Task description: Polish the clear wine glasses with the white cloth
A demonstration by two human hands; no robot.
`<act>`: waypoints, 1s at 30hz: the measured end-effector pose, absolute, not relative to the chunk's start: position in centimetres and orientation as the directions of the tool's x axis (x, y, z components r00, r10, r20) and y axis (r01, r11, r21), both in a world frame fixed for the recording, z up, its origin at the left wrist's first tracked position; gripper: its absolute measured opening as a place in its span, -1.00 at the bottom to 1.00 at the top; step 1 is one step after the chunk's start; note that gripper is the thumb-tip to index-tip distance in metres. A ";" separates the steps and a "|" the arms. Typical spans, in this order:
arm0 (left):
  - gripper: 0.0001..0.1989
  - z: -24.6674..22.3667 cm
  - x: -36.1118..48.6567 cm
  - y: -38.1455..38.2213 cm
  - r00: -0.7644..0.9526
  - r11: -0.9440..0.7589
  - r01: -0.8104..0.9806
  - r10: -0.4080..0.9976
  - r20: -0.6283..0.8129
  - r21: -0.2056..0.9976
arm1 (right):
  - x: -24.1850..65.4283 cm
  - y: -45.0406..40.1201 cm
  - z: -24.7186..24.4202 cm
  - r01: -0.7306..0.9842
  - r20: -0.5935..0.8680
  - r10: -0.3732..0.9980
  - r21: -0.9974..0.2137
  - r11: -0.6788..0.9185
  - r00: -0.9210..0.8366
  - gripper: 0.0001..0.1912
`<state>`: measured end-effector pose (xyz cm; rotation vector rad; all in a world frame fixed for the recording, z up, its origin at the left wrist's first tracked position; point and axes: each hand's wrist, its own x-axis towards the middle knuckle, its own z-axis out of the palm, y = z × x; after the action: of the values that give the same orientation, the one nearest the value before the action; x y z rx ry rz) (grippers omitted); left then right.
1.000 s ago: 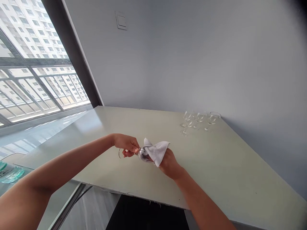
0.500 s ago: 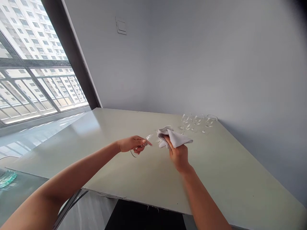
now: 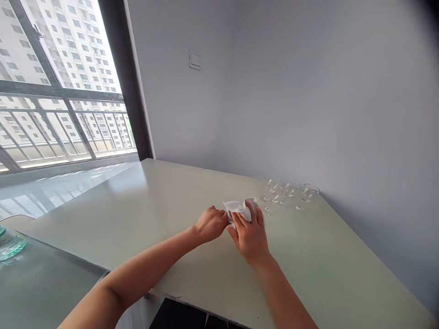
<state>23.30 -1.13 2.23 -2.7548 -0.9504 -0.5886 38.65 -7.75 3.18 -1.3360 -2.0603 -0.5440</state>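
Observation:
A crumpled white cloth [image 3: 237,208] is bunched under the fingers of my right hand [image 3: 252,237], which grips it above the table. Against it from the left comes my left hand [image 3: 213,224], its fingers closed. Half a second ago this hand held a clear stemmed glass; now the hand and the cloth hide that glass. The two hands are close together, the cloth between them. Beyond my right hand, several clear stemmed glasses [image 3: 291,189] stand upright in a group near the wall.
A pale, glossy table [image 3: 171,192] spreads under my hands and meets a grey wall [image 3: 308,91]. At the far left, a greenish glass vessel [image 3: 12,244] sits on a lower glass-topped surface [image 3: 51,283]. A window [image 3: 61,91] with railings is on the left.
My left hand has moved right and turned knuckles up, meeting the cloth. The right hand has pressed the cloth in around the glass, which is now hidden. The view has shifted slightly.

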 end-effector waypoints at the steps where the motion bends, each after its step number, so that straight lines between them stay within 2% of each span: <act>1: -0.77 1.9 23.2 -1.1 0.741 -0.799 0.596 0.513 0.433 -0.074 | 38.6 -7.5 3.4 0.910 0.682 0.669 -0.012 0.415 -0.296 -0.61; 4: -0.73 1.4 22.6 -1.0 0.744 -0.812 0.569 0.442 0.501 -0.130 | 39.1 -6.3 4.5 0.881 0.638 0.736 -0.187 0.435 -0.228 -0.68; 7: -0.68 1.5 22.2 -1.1 0.693 -0.810 0.582 0.445 0.567 -0.074 | 39.9 -4.6 6.3 0.742 0.496 0.862 -0.539 0.400 -0.104 -0.69; 9: -0.63 1.7 22.0 -1.4 0.626 -0.785 0.619 0.512 0.588 0.025 | 40.1 -3.3 7.2 0.526 0.351 0.936 -0.796 0.299 0.000 -0.65; 11: -0.62 1.9 22.0 -1.6 0.520 -0.720 0.670 0.628 0.579 0.179 | 39.9 -2.2 7.6 0.221 0.229 0.965 -0.955 0.198 0.127 -0.60; 13: -0.61 2.0 22.1 -1.8 0.409 -0.634 0.690 0.740 0.534 0.350 | 39.2 -1.4 7.2 -0.082 0.149 0.956 -0.981 0.174 0.255 -0.61; 15: -0.60 2.0 22.2 -1.9 0.324 -0.554 0.659 0.820 0.472 0.509 | 38.2 -1.0 6.3 -0.304 0.092 0.939 -0.932 0.198 0.331 -0.67; 17: -0.60 1.9 22.4 -1.7 0.258 -0.475 0.572 0.878 0.403 0.668 | 36.9 -1.0 5.2 -0.433 0.067 0.932 -0.872 0.228 0.356 -0.68; 20: -0.61 1.5 22.7 -1.2 0.178 -0.346 0.370 0.937 0.299 0.862 | 34.6 -1.4 3.2 -0.467 0.086 0.946 -0.853 0.232 0.312 -0.65; 23: -0.57 0.8 22.8 -0.6 0.079 -0.341 0.213 0.940 0.332 0.915 | 32.4 -2.1 1.3 -0.381 0.136 0.966 -0.900 0.213 0.221 -0.62; 26: -0.59 0.2 22.9 -0.4 -0.005 -0.355 0.172 0.932 0.361 0.919 | 31.4 -2.6 0.2 -0.354 0.136 0.977 -0.916 0.187 0.164 -0.66; 30: -0.65 -0.1 23.3 -0.6 0.052 -0.314 0.086 0.949 0.310 0.946 | 32.3 -2.5 0.2 -0.427 0.068 0.990 -0.897 0.116 0.126 -0.67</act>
<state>23.32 -0.56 -0.07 -2.6168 -1.8507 -2.3342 32.27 -2.45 0.15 -0.8609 -0.8451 1.2426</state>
